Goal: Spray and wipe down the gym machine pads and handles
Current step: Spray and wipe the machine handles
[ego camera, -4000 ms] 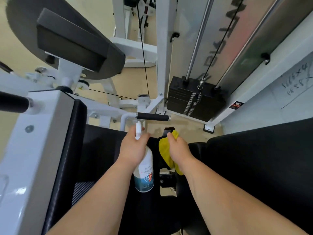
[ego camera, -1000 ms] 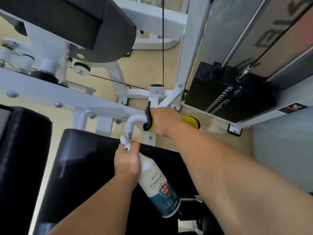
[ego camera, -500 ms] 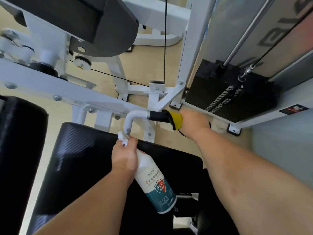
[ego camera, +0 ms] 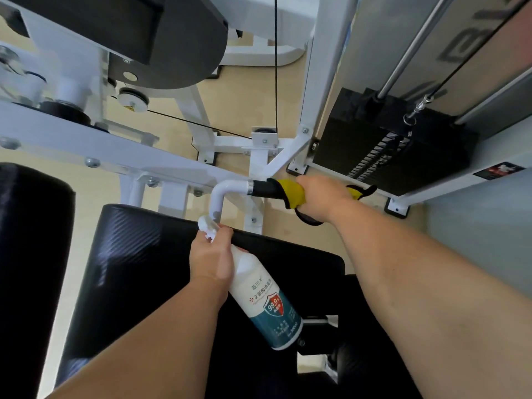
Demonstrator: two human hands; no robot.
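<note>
A black handle grip [ego camera: 262,189] sticks out to the right from a bent white tube [ego camera: 221,194] of the gym machine. My right hand [ego camera: 321,197] grips a yellow cloth [ego camera: 290,193] wrapped round that handle, covering its outer part. My left hand [ego camera: 211,259] holds a white spray bottle [ego camera: 263,298] with a teal label by its neck, tilted, nozzle up and left, just below the white tube. Under the bottle lies a black seat pad [ego camera: 138,272].
A black roller pad [ego camera: 31,254] stands at the left. The black weight stack [ego camera: 385,145] with steel guide rods sits at the right behind the handle. A dark cam wheel [ego camera: 172,44] and white frame beams [ego camera: 115,148] with thin cables cross the top.
My right hand with the cloth slid outward along the handle over the past second, baring the grip's inner end. The bottle in my left hand stayed near the tube.
</note>
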